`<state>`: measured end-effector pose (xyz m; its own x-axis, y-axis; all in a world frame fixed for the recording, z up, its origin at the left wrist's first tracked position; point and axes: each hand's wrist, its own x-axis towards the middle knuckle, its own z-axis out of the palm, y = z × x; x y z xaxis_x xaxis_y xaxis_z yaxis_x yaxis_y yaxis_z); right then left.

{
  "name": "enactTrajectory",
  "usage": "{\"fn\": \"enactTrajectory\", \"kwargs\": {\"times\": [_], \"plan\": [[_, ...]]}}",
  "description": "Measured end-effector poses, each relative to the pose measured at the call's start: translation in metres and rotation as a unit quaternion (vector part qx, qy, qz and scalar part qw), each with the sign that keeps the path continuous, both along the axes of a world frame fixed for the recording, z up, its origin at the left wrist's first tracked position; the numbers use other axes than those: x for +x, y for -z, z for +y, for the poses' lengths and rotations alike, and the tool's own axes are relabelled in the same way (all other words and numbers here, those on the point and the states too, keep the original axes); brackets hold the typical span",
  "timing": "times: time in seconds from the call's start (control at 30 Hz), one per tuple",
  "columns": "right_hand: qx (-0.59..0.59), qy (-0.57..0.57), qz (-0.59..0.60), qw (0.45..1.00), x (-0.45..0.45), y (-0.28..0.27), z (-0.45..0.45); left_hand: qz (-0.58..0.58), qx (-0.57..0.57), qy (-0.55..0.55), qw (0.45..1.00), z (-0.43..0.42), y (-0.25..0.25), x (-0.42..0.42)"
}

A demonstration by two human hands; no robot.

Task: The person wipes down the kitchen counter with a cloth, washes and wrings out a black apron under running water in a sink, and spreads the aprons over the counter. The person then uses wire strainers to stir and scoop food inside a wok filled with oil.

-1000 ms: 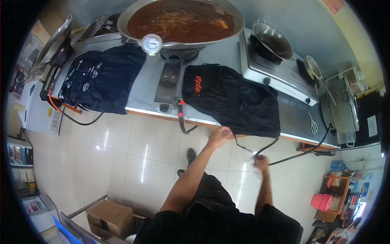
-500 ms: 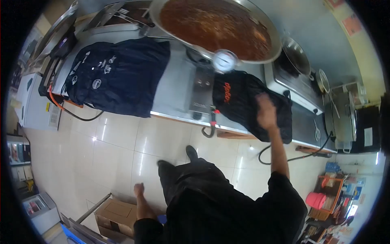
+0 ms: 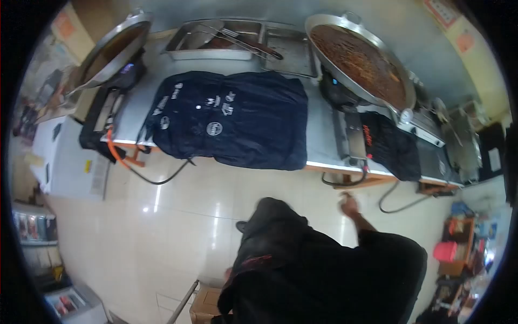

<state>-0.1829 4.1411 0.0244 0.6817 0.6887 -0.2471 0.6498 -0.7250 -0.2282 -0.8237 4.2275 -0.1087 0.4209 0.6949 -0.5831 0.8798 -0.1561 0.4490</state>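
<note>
My right hand (image 3: 349, 204) hangs over the floor, below the counter edge, with its fingers loosely bent and nothing seen in them. Only a sliver of my left hand (image 3: 228, 274) shows beside my dark clothing; its fingers are hidden. A dark blue apron (image 3: 253, 124) with white logos lies spread on the steel counter (image 3: 322, 156). To its right a black cloth (image 3: 386, 143) with orange lettering lies beyond a burner's steel front plate (image 3: 354, 141). A large wok (image 3: 361, 59) of red-brown sauce sits on the burner, with a dial thermometer (image 3: 406, 115) at its rim.
Another wok (image 3: 110, 51) stands on a burner at the far left. Steel trays (image 3: 216, 54) with utensils sit at the back. Hoses (image 3: 156, 182) hang below the counter edge. A cardboard box (image 3: 205, 305) and a metal bar (image 3: 183, 303) are at the bottom.
The view has shifted left along the counter. My right hand has left the black cloth and dropped over the floor. My left hand, earlier at the cloth's edge, is now mostly hidden by my body.
</note>
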Motion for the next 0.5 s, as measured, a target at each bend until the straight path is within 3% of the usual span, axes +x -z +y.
{"fn": "enactTrajectory", "kwargs": {"times": [0.03,0.07,0.1,0.13,0.17,0.23,0.27,0.3,0.33,0.37,0.4,0.47,0.5], "plan": [[-0.003,-0.146,0.065,0.987,-0.037,0.005,0.003,-0.008,0.067,0.059,0.996,0.032,0.008,-0.009],[-0.191,-0.165,0.216,0.943,-0.062,0.007,0.031,-0.048,-0.033,-0.091,0.994,0.062,0.008,-0.017],[-0.267,-0.182,0.253,0.912,-0.1,-0.018,0.065,-0.115,-0.115,-0.279,0.946,0.088,0.027,-0.033],[-0.329,-0.107,0.323,0.881,-0.128,-0.047,0.1,-0.165,-0.148,-0.445,0.867,0.123,0.024,-0.04],[-0.384,-0.034,0.389,0.837,-0.144,-0.063,0.128,-0.157,-0.11,-0.448,0.873,0.156,0.025,-0.047],[-0.304,-0.301,0.21,0.879,-0.147,-0.054,0.168,-0.159,-0.097,-0.49,0.852,0.224,-0.027,-0.041],[-0.243,-0.316,0.203,0.894,-0.149,-0.073,0.212,-0.193,-0.087,-0.519,0.828,0.249,-0.046,-0.046],[-0.183,-0.279,0.196,0.922,-0.146,-0.093,0.26,-0.234,-0.072,-0.545,0.802,0.28,-0.062,-0.047],[-0.039,-0.232,0.208,0.949,-0.133,-0.098,0.302,-0.237,-0.059,-0.527,0.814,0.302,-0.062,-0.058],[0.028,-0.157,0.172,0.972,-0.149,-0.162,0.364,-0.235,-0.05,-0.506,0.828,0.306,-0.044,-0.083],[0.112,-0.138,0.149,0.973,-0.15,-0.202,0.415,-0.232,-0.043,-0.485,0.842,0.308,-0.036,-0.106],[0.234,-0.153,0.012,0.96,-0.118,-0.203,0.51,-0.211,0.032,-0.455,0.865,0.297,-0.023,-0.149],[0.218,-0.111,-0.023,0.969,-0.101,-0.199,0.556,-0.107,0.055,-0.323,0.939,0.293,-0.047,-0.167]]}}
